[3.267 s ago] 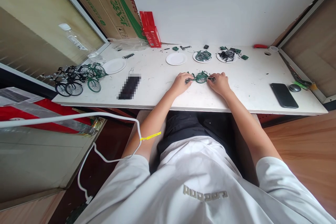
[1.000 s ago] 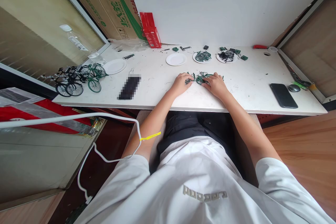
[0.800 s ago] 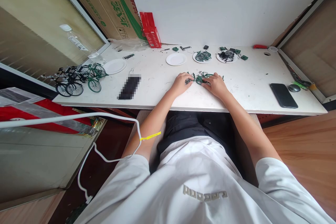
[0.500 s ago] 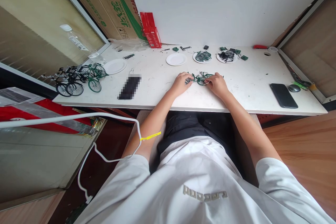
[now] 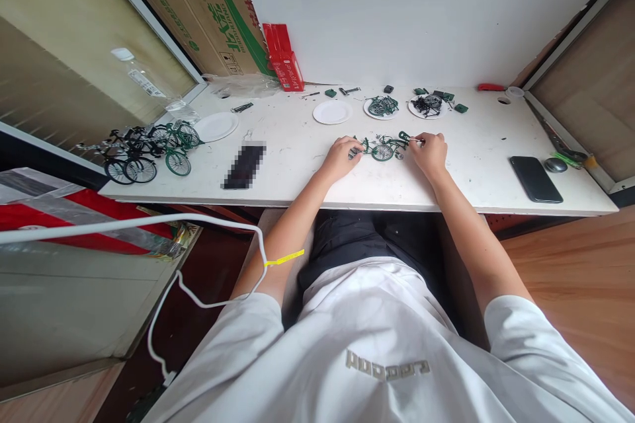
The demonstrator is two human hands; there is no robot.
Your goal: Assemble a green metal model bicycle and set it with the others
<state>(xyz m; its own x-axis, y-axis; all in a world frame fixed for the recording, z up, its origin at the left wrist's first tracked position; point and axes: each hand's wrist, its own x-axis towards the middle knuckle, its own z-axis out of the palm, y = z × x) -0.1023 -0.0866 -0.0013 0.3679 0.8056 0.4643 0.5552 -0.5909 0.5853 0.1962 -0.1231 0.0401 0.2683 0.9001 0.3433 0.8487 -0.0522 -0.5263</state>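
Note:
Small green model bicycle parts (image 5: 381, 152), with a spoked wheel among them, lie on the white table between my hands. My left hand (image 5: 341, 158) rests at their left end, its thumb and fingers closed on a small dark spoked part (image 5: 354, 152), partly hidden by the fingers. At the right end, my right hand (image 5: 429, 154) is pinched around a thin silvery tool (image 5: 415, 140) whose exact kind is too small to make out. The tool's tip reaches a green piece (image 5: 404, 137). Whether the tip grips or only touches that piece, I cannot tell.
Plates with green parts (image 5: 381, 108) and black parts (image 5: 427, 106) stand behind, beside a bare white plate (image 5: 331, 113). Model bicycles (image 5: 141, 165) crowd the left end. A phone (image 5: 536, 180) lies right; a pixelated dark object (image 5: 244, 165) lies left. A white cable (image 5: 198, 216) crosses in front.
My right hand has moved right, away from the wheel, with the silvery tool. A green piece now shows at the tool's tip. My left hand has stayed in place.

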